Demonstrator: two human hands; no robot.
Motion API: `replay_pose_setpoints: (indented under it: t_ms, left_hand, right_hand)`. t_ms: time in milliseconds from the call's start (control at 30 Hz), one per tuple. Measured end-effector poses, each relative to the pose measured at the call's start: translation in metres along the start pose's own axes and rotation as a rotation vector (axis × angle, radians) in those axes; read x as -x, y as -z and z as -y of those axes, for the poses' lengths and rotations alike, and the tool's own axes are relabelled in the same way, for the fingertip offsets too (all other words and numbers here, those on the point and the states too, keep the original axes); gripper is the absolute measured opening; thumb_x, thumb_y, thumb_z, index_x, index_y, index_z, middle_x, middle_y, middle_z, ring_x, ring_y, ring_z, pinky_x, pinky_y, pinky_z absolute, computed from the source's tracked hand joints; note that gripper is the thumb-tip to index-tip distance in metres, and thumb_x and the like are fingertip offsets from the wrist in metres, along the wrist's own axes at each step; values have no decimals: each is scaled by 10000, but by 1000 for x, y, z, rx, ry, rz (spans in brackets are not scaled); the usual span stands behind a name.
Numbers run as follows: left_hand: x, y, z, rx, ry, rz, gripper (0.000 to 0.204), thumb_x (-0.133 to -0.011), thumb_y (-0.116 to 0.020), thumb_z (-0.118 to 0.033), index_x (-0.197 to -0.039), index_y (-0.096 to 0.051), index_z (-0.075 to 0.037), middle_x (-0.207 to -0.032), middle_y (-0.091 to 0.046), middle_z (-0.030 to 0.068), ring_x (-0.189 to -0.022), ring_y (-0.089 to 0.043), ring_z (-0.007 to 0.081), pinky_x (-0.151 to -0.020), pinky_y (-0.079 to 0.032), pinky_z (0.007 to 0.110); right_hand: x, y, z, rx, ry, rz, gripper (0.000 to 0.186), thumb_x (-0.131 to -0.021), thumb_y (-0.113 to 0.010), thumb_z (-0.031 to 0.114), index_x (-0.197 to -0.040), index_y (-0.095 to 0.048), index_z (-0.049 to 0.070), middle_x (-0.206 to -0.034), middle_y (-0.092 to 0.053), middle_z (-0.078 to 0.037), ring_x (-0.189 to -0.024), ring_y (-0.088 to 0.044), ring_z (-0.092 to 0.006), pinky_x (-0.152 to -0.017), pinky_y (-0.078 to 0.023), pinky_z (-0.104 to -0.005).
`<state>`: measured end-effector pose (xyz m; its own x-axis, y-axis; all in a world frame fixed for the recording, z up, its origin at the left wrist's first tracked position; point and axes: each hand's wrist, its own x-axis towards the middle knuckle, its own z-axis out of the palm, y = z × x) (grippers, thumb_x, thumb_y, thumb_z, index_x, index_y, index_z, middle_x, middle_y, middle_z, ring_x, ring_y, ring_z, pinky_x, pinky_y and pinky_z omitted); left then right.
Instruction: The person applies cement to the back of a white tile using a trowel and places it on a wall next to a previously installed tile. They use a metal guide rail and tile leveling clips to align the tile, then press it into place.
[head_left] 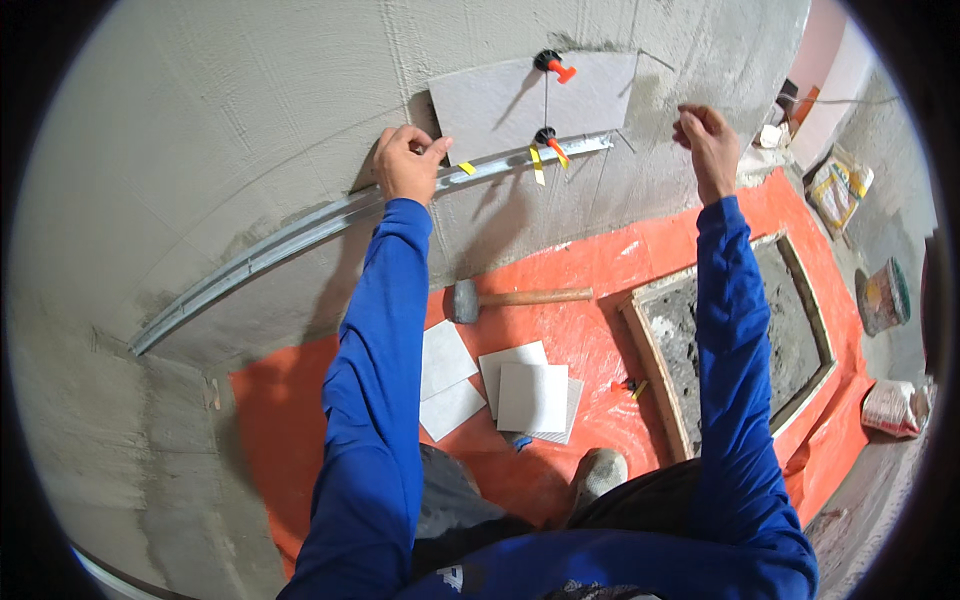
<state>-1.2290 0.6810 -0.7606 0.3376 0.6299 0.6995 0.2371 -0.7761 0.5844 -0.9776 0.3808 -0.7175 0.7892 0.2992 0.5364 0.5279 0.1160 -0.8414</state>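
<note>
In the head view, the left hand [408, 165] is nearest the work: thumb and fingers narrow at the left tile's [490, 115] lower corner, seemingly touching, though I can't tell whether they pinch it. That tile is on the wall above the metal rail [330, 230], beside the right tile [595, 95], with red-and-black clips [560, 68] at the joint. The right hand [710, 150] hangs apart from the tiles, fingers curled; whether they hold anything small, I can't tell.

A hard push at that corner could, I'd judge, tip the tile out of line; a knocked yellow wedge [537, 165] might let it sag (those look easy to bump).

Farther out, a wood-framed trough [660, 375] holds grey mortar [780, 330]. By the far wall stand a bucket [884, 297] and two bags [838, 190]; their contents I can't make out.
</note>
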Motion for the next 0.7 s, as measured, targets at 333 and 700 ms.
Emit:
replay_pose_setpoints:
  t_ms: [333, 700]
  left_hand:
    - [21, 1, 13, -44, 99, 226, 281, -681, -868, -235, -729, -685, -27, -776, -652, 89, -715, -618, 243, -668, -488, 396]
    - [28, -9, 15, -297, -47, 193, 468, -575, -905, -367, -845, -653, -80, -855, -635, 72, -862, -592, 281, -786, -450, 422]
  right_hand:
    - [-3, -7, 7, -36, 105, -10, 237, -904, -605, 131, -1033, -692, -48, -833, -702, -84, -721, -668, -137, -692, -546, -256]
    - [-16, 21, 90, -272, 171, -132, 198, -895, -599, 135, -964, -669, -36, -783, -658, -60, -672, -615, -113, -636, -511, -248]
